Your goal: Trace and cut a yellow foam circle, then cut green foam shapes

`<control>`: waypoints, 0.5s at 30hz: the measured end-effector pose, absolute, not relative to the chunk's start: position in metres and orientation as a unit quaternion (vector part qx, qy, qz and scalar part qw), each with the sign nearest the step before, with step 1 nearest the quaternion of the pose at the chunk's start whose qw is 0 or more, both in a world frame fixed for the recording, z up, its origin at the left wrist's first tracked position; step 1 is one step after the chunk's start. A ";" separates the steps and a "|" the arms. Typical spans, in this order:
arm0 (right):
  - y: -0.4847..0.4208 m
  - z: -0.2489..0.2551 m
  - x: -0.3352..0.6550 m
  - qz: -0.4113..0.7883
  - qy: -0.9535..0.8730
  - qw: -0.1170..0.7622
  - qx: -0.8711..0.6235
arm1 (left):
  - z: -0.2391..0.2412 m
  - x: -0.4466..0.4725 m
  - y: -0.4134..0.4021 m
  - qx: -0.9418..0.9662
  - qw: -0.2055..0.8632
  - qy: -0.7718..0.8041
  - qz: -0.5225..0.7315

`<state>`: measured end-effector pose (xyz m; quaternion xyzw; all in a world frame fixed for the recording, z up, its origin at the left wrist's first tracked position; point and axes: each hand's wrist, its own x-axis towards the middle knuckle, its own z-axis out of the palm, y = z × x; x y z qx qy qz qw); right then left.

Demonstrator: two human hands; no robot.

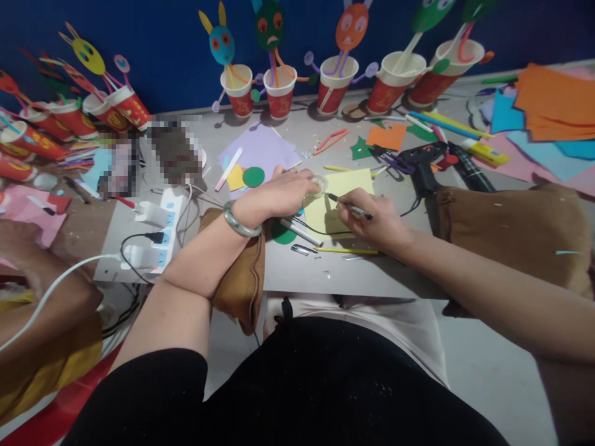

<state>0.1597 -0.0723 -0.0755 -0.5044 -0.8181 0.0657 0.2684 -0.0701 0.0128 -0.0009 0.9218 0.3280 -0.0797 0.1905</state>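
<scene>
My left hand [284, 193] lies on a sheet of pale yellow paper [353, 186] and presses a small clear round tape roll [318, 184] flat against it, fingers curled around the roll. A jade bangle [239, 222] circles that wrist. My right hand [372, 220] pinches a black pen [349, 207] whose tip touches the paper right beside the roll. A green paper circle [253, 176] sits left of my left hand, and another green piece [282, 235] lies under my left wrist.
Red paper cups with cartoon faces on sticks [279, 91] line the back wall. A black glue gun [421, 164], coloured paper sheets [553, 102] and straws lie at the right. A white power strip [160, 232] sits at the left. Another person's arm [44, 282] is at the far left.
</scene>
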 end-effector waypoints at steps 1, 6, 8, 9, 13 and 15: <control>-0.073 -0.076 0.159 0.068 -0.823 0.265 -0.498 | -0.001 -0.070 0.013 0.922 0.190 0.328 -0.078; -0.080 -0.072 0.154 0.097 -0.844 0.243 -0.469 | 0.000 -0.068 0.013 0.919 0.184 0.338 -0.092; -0.081 -0.070 0.151 0.101 -0.848 0.236 -0.464 | 0.001 -0.067 0.013 0.918 0.183 0.339 -0.100; -0.081 -0.069 0.151 0.100 -0.849 0.235 -0.462 | 0.001 -0.067 0.013 0.917 0.183 0.339 -0.100; -0.082 -0.067 0.149 0.090 -0.860 0.247 -0.438 | 0.000 -0.067 0.014 0.920 0.178 0.336 -0.098; -0.082 -0.066 0.148 0.087 -0.865 0.240 -0.432 | 0.000 -0.067 0.014 0.921 0.173 0.334 -0.099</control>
